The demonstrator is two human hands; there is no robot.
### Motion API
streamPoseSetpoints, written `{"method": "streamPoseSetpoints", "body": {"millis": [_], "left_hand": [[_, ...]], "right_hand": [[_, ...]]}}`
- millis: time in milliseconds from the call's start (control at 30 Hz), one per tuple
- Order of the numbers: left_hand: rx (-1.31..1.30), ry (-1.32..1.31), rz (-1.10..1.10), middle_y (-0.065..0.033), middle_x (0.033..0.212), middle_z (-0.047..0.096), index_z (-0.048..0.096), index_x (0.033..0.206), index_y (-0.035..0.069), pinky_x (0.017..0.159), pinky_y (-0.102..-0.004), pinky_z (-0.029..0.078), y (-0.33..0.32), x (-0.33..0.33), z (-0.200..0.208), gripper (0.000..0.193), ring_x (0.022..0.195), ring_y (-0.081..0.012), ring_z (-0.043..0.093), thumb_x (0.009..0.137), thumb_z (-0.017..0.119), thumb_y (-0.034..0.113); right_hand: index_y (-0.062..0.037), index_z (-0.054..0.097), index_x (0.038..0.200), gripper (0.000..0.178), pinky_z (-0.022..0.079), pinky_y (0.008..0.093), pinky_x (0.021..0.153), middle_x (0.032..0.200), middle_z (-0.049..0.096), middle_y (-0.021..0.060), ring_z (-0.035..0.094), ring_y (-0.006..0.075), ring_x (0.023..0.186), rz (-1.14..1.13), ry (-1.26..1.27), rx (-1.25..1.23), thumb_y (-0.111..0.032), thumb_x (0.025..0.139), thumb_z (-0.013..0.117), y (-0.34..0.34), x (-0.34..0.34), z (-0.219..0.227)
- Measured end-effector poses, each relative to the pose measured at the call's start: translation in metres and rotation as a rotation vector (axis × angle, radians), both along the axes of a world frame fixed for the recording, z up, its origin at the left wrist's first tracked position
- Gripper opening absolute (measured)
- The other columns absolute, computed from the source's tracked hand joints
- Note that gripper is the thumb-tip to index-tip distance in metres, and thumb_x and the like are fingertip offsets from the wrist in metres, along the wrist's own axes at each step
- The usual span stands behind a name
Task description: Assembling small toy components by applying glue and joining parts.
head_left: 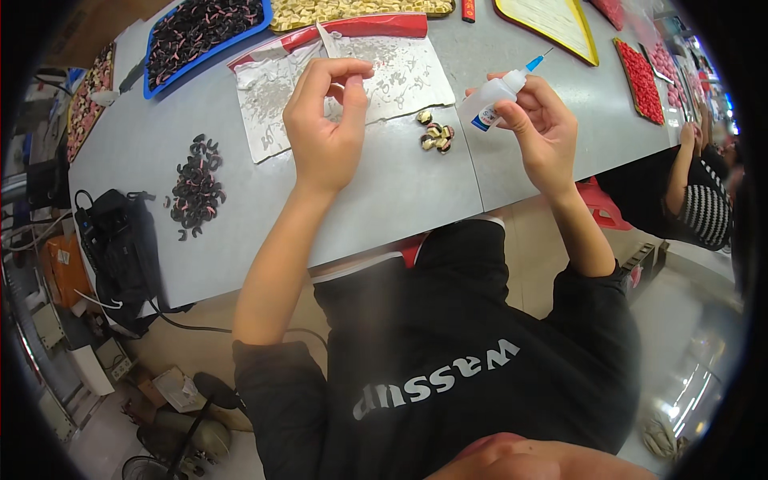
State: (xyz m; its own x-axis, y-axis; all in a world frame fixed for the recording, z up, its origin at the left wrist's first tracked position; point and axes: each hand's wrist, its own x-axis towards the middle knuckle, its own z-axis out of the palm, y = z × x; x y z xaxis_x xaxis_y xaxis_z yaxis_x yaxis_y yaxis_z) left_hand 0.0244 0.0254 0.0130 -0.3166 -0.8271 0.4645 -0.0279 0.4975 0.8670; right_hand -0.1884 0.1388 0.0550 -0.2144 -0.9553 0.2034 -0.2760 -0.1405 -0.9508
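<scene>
My right hand (544,128) grips a small white squeeze bottle (494,100) with a blue needle nozzle and a blue label. The bottle is tilted, its needle pointing up and to the right. Over the stained white paper sheet (400,80) is my left hand (328,120), its fingers curled and the thumb close to the index finger. Whatever may be between those fingertips is too small to make out. Between my hands, a little cluster of black and cream pieces (438,140) lies on the grey table. Left of my left forearm is a loose pile of curved black and pink pieces (196,188).
At the back stand a blue tray (149,80) of black and pink pieces and a tray of cream pieces (344,11). A yellow-rimmed tray (594,48) and a tray of red pieces (640,80) are farther right. A black bag (120,240) sits at the left edge. Another person (680,192) is at right.
</scene>
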Motion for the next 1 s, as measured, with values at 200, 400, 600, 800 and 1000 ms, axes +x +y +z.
{"method": "streamPoseSetpoints", "body": {"millis": [200,400,600,800,1000], "left_hand": [[-0.001,-0.01,0.006,-0.0055,0.094,0.063,0.061,0.098,0.0,0.08,-0.0244,0.044,0.0,0.0,0.0,0.012,0.087,-0.011,0.058,0.092,0.053,0.006],[-0.017,0.005,0.003,-0.0052,0.094,0.063,0.061,0.099,0.0,0.08,-0.0242,0.045,0.0,-0.001,-0.002,0.011,0.087,-0.0109,0.058,0.092,0.053,0.005],[-0.093,0.078,0.062,-0.0045,0.085,0.065,0.064,0.09,0.004,0.063,-0.0256,0.045,-0.007,-0.004,-0.005,0.01,0.075,-0.0149,0.06,0.085,0.055,0.002],[-0.1,0.091,0.079,-0.0045,0.084,0.065,0.064,0.09,0.004,0.062,-0.0255,0.045,-0.008,-0.002,-0.006,0.011,0.074,-0.015,0.061,0.084,0.055,0.001],[-0.046,0.033,0.038,-0.0041,0.091,0.064,0.062,0.096,0.001,0.078,-0.0238,0.045,-0.004,0.002,0.0,0.011,0.084,-0.0108,0.058,0.091,0.054,0.006]], "right_hand": [[0.0057,0.056,0.111,0.025,0.053,0.0239,0.076,0.101,0.066,0.0123,0.064,0.0145,0.092,-0.005,-0.067,0.024,-0.007,0.09,0.063,-0.001,0.003,0.0],[0.0054,0.054,0.111,0.023,0.054,0.0289,0.08,0.103,0.066,0.0121,0.065,0.0176,0.093,0.199,0.233,-0.045,-0.002,0.09,0.059,0.008,-0.001,-0.009],[0.0031,0.055,0.107,0.015,0.054,0.0295,0.076,0.095,0.067,0.0115,0.067,0.0181,0.085,0.011,0.37,-0.188,0.0,0.096,0.046,0.01,-0.004,-0.014],[0.0051,0.054,0.109,0.021,0.053,0.03,0.08,0.095,0.065,0.012,0.065,0.0176,0.087,-0.157,0.115,-0.143,-0.012,0.098,0.048,0.017,-0.013,-0.022],[0.0061,0.051,0.119,0.027,0.054,0.0325,0.081,0.1,0.065,0.0138,0.065,0.0195,0.09,-0.112,0.151,-0.143,-0.01,0.097,0.051,0.022,-0.007,-0.019]]}}
